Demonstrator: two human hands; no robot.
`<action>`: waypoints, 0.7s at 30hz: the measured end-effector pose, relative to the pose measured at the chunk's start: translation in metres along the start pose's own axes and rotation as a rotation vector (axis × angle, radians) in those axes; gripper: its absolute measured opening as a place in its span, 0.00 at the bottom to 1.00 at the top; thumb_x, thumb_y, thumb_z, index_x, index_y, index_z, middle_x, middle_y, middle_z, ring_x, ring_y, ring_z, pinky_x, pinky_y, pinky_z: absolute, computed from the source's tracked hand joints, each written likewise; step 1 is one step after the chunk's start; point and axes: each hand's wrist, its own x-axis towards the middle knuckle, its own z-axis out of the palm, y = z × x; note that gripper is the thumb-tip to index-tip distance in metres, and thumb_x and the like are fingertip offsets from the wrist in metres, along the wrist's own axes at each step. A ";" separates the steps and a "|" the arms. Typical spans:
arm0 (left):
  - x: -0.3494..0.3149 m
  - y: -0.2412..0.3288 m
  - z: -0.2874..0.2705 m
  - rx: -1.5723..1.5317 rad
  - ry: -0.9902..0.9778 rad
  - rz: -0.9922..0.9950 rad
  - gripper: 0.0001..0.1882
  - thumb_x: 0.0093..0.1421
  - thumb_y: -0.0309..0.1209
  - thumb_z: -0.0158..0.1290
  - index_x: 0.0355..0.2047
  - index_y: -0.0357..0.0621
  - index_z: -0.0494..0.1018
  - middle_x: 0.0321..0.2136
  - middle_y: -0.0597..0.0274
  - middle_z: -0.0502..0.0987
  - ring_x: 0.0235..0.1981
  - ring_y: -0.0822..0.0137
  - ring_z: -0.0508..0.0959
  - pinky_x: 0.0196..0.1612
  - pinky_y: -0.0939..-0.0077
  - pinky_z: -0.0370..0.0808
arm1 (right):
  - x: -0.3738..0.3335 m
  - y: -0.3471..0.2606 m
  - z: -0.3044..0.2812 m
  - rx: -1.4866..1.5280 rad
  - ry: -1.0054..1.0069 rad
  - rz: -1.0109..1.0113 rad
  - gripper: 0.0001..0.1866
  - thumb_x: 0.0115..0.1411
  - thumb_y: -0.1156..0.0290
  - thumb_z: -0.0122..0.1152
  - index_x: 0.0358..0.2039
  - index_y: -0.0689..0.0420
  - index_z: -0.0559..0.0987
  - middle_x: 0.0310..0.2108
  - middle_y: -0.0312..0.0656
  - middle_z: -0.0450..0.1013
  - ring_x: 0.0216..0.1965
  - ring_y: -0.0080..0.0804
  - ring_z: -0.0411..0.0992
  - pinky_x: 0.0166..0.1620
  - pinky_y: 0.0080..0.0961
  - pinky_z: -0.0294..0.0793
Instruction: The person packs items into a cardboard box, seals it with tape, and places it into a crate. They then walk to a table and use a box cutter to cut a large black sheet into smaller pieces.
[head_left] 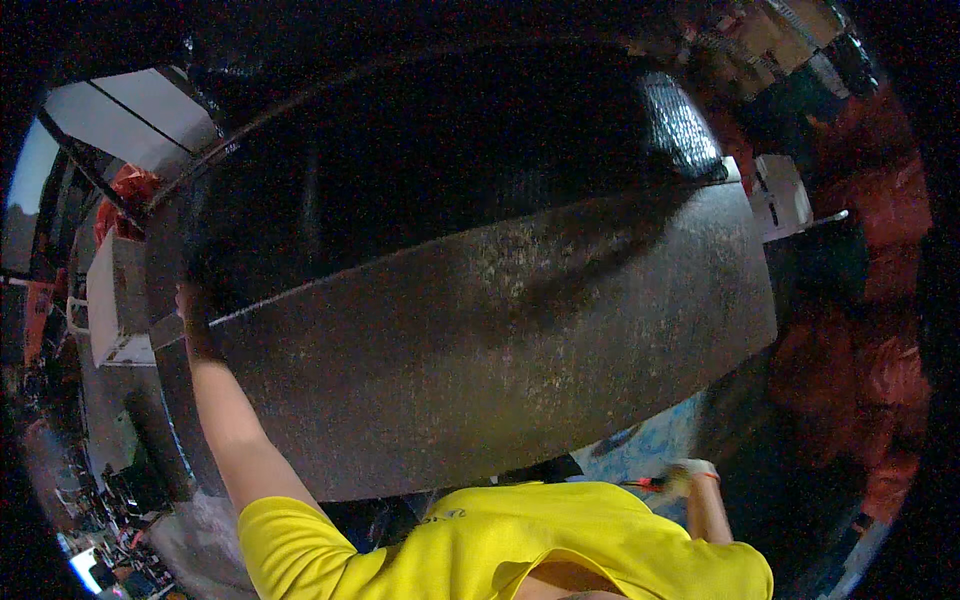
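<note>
A large dark panel (480,340) with a worn, speckled surface spreads before me, with a thin pale line along its far edge. Beyond that edge lies a very dark space. Stretched out to the far left, my left hand (187,292) is at the panel's left end, where shadow hides most of its fingers. I cannot make out whether it grips the edge or only touches it. Low on the right, by my side, my right hand (692,472) is closed around a slim tool with a red and black handle (645,484); its kind does not show. A red band circles that wrist.
A white box-like unit (115,300) stands left of the panel, with a red bag (132,190) behind it. At the right are a white case (780,195) and a large reddish-brown surface (850,380). Blue-white sheeting (645,440) lies beneath the panel. Clutter fills the lower left.
</note>
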 end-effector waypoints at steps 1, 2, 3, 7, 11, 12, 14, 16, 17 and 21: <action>0.005 -0.004 -0.003 0.000 0.006 -0.013 0.40 0.54 0.60 0.39 0.57 0.44 0.51 0.56 0.43 0.47 0.57 0.45 0.51 0.54 0.48 0.54 | -0.044 0.032 -0.020 0.133 0.091 0.172 0.30 0.45 0.45 0.58 0.43 0.55 0.77 0.47 0.41 0.71 0.46 0.39 0.70 0.48 0.26 0.69; 0.009 -0.004 -0.006 -0.003 0.006 -0.016 0.39 0.54 0.60 0.39 0.56 0.44 0.51 0.55 0.43 0.49 0.56 0.45 0.52 0.53 0.48 0.54 | -0.079 0.060 -0.045 0.247 0.280 0.178 0.27 0.46 0.49 0.58 0.41 0.55 0.76 0.43 0.40 0.71 0.41 0.37 0.70 0.43 0.26 0.69; 0.012 -0.005 -0.008 -0.008 0.005 -0.023 0.38 0.55 0.59 0.40 0.56 0.44 0.52 0.54 0.43 0.50 0.55 0.45 0.54 0.52 0.48 0.55 | -0.100 0.086 -0.077 0.383 0.567 0.132 0.24 0.46 0.52 0.57 0.40 0.55 0.76 0.38 0.39 0.71 0.36 0.35 0.69 0.39 0.26 0.68; 0.016 -0.004 -0.014 -0.023 0.031 -0.037 0.34 0.55 0.56 0.41 0.54 0.45 0.54 0.50 0.43 0.55 0.52 0.45 0.58 0.50 0.49 0.58 | -0.060 0.149 -0.280 1.174 1.391 -0.388 0.19 0.49 0.59 0.55 0.37 0.60 0.73 0.25 0.42 0.72 0.23 0.31 0.67 0.29 0.28 0.67; 0.009 -0.013 -0.009 -0.027 0.083 -0.063 0.30 0.56 0.53 0.42 0.52 0.46 0.56 0.47 0.44 0.60 0.49 0.45 0.62 0.47 0.50 0.60 | 0.026 0.179 -0.466 0.449 1.719 0.121 0.24 0.54 0.54 0.46 0.43 0.59 0.74 0.40 0.53 0.72 0.41 0.46 0.71 0.44 0.38 0.68; 0.007 -0.017 -0.007 -0.028 0.100 -0.067 0.29 0.56 0.52 0.43 0.51 0.46 0.56 0.46 0.44 0.61 0.48 0.45 0.63 0.46 0.50 0.61 | 0.038 0.179 -0.485 0.399 1.680 0.188 0.24 0.55 0.53 0.44 0.42 0.58 0.74 0.39 0.53 0.73 0.41 0.46 0.71 0.44 0.39 0.68; -0.002 -0.029 -0.009 -0.045 0.135 -0.082 0.27 0.57 0.51 0.43 0.50 0.47 0.57 0.44 0.44 0.64 0.46 0.45 0.65 0.45 0.50 0.62 | 0.049 0.174 -0.505 0.295 1.608 0.314 0.23 0.56 0.53 0.41 0.41 0.55 0.76 0.39 0.52 0.73 0.42 0.47 0.71 0.44 0.42 0.69; -0.021 -0.045 -0.016 -0.072 0.159 -0.074 0.25 0.57 0.50 0.44 0.49 0.47 0.58 0.42 0.44 0.67 0.44 0.45 0.67 0.43 0.50 0.64 | 0.042 0.165 -0.483 0.406 1.597 0.303 0.21 0.57 0.55 0.42 0.40 0.55 0.76 0.37 0.51 0.74 0.39 0.48 0.72 0.41 0.41 0.70; -0.034 -0.056 -0.022 -0.095 0.177 -0.069 0.25 0.57 0.49 0.44 0.48 0.48 0.58 0.41 0.45 0.68 0.44 0.45 0.68 0.43 0.50 0.64 | 0.035 0.162 -0.462 0.461 1.591 0.294 0.19 0.57 0.57 0.43 0.40 0.55 0.76 0.35 0.51 0.74 0.38 0.48 0.73 0.40 0.41 0.70; -0.127 -0.124 -0.055 -0.165 0.283 0.008 0.21 0.58 0.46 0.46 0.46 0.49 0.60 0.37 0.45 0.73 0.40 0.45 0.72 0.40 0.51 0.67 | 0.009 0.156 -0.338 0.622 1.503 0.314 0.25 0.58 0.51 0.44 0.40 0.60 0.75 0.38 0.55 0.73 0.41 0.52 0.72 0.40 0.43 0.69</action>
